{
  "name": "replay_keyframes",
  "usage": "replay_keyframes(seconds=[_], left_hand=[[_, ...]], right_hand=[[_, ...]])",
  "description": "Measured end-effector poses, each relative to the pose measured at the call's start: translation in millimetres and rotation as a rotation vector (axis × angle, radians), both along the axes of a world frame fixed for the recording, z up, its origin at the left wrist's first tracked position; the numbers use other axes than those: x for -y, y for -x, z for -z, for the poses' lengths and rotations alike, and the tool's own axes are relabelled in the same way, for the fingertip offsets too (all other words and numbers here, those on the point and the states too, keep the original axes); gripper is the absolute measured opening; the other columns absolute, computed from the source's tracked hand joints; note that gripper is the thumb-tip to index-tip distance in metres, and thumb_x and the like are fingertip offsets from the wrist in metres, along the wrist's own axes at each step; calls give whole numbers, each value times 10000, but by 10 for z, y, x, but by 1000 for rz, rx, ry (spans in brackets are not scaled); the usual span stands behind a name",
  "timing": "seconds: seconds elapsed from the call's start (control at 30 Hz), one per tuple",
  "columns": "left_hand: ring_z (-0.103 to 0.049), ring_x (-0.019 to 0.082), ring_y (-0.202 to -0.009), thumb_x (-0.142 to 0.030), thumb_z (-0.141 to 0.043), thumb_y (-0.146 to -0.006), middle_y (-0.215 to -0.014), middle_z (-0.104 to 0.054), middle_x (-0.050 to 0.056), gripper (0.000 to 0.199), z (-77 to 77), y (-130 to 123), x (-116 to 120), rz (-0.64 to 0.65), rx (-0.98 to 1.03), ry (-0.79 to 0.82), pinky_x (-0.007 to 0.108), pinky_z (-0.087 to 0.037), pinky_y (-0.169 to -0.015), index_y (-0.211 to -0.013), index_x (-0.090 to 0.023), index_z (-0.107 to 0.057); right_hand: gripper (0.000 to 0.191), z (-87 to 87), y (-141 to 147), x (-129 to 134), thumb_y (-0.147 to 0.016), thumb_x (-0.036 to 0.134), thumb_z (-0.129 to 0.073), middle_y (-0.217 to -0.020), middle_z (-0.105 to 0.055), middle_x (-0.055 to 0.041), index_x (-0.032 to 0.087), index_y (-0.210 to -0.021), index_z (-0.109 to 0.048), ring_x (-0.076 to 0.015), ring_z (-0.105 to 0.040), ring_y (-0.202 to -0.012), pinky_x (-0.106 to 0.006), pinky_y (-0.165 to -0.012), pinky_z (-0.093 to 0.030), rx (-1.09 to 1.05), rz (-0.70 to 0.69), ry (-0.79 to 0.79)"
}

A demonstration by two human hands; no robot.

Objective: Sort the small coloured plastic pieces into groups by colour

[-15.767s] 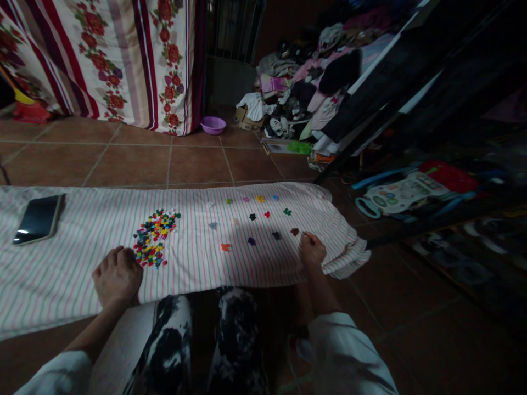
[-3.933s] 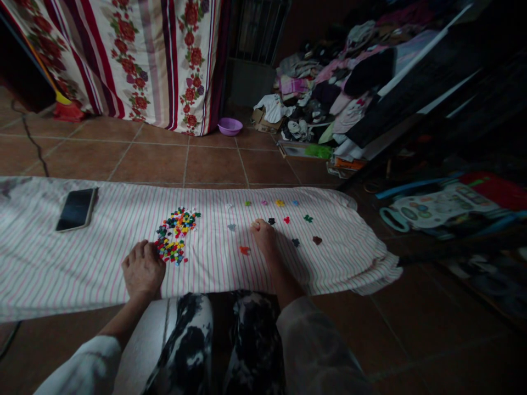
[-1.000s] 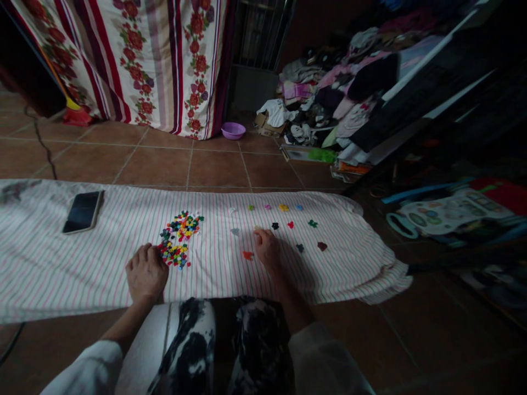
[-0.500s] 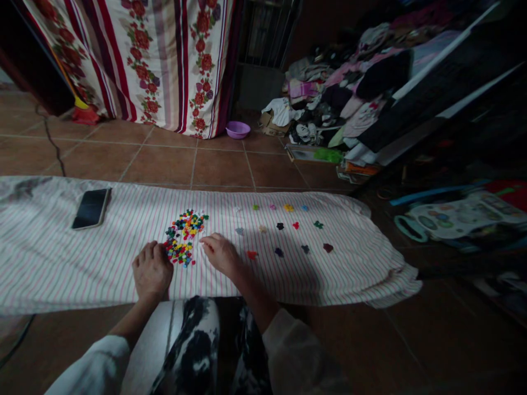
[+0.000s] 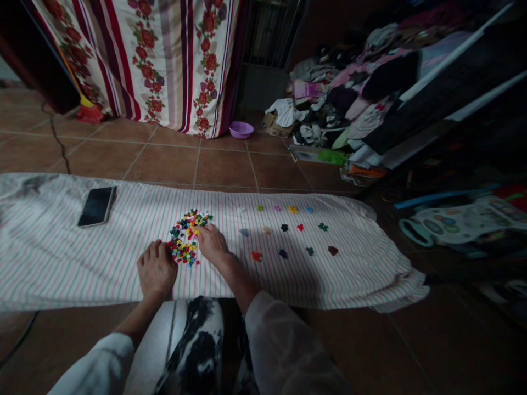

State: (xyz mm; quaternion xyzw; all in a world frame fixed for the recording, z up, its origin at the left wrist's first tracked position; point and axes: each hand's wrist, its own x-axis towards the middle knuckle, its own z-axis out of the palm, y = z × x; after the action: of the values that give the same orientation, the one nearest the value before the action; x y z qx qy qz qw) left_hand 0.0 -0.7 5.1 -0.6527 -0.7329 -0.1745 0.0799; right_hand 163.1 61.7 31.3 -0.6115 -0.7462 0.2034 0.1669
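A mixed pile of small coloured plastic pieces (image 5: 185, 253), too small to name exactly, lies on a striped cloth (image 5: 102, 269). My left hand (image 5: 156, 267) rests at the pile's left edge, its fingers curled and their tips hidden. From the right, my right hand (image 5: 212, 242) reaches into the pile with thumb and forefinger pinched near some yellow pieces; what they hold is too small to make out. To the right lie single-colour clusters in rows, among them an orange cluster (image 5: 256, 256), a dark red cluster (image 5: 332, 250), a black cluster (image 5: 284, 227) and a yellow cluster (image 5: 293, 209).
A phone (image 5: 97, 206) lies on the cloth at the left. Beyond the cloth, a purple basin (image 5: 241, 130) stands on the tiled floor near a floral curtain (image 5: 173, 66). Heaped clothes (image 5: 329, 104) fill the back right. A plastic toy panel (image 5: 448, 222) is at the right.
My right hand has moved forward and slightly left, from beside the pile onto its right part. My left hand stays at the pile's left edge. The view has shifted slightly.
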Motion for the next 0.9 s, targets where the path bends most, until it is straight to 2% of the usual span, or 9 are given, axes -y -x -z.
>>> replay_keyframes(seconds=[0.17, 0.43, 0.53, 0.77, 0.9], left_hand=[[-507, 270, -1167, -232, -411, -880, -1259, -587, 131, 276, 15, 10, -5, 11, -6, -10, 410, -349, -931, -1098, -156, -564], [-514, 280, -1171, -216, -453, -847, -1252, -594, 133, 276, 24, 26, -1, 16, -10, -15, 414, -354, -929, -1090, -154, -567], [-517, 281, -1171, -220, -448, -853, -1248, -596, 133, 273, 30, 21, -4, 20, -15, -23, 412, -357, -926, -1091, -155, -564], [-529, 275, -1152, -227, -439, -867, -1229, -606, 122, 242, 48, 14, -13, 5, -25, -41, 405, -364, -915, -1065, -163, -561], [-528, 273, -1155, -220, -449, -860, -1227, -605, 116, 235, 43, 16, -11, 12, -23, -44, 402, -363, -924, -1060, -163, -560]], right_hand=[[373, 23, 52, -42, -941, 223, -430, -1119, -591, -50, 341, -1237, -623, -175, -588, -982, -274, -823, -485, 23, -25, 19], [356, -45, 92, -72, -975, 296, -375, -1157, -550, -52, 358, -1244, -601, -177, -590, -952, -302, -810, -507, 119, -54, 69], [352, -64, 109, -80, -970, 276, -387, -1171, -546, -47, 367, -1234, -600, -175, -587, -970, -299, -812, -507, 121, -55, 86], [266, -123, 160, -42, -949, 261, -428, -1122, -571, -64, 277, -1098, -648, -176, -591, -988, -289, -802, -504, 87, -87, 63], [264, -87, 211, -45, -931, 248, -458, -1139, -577, -73, 265, -1137, -623, -183, -607, -966, -307, -806, -506, 99, -63, 63]])
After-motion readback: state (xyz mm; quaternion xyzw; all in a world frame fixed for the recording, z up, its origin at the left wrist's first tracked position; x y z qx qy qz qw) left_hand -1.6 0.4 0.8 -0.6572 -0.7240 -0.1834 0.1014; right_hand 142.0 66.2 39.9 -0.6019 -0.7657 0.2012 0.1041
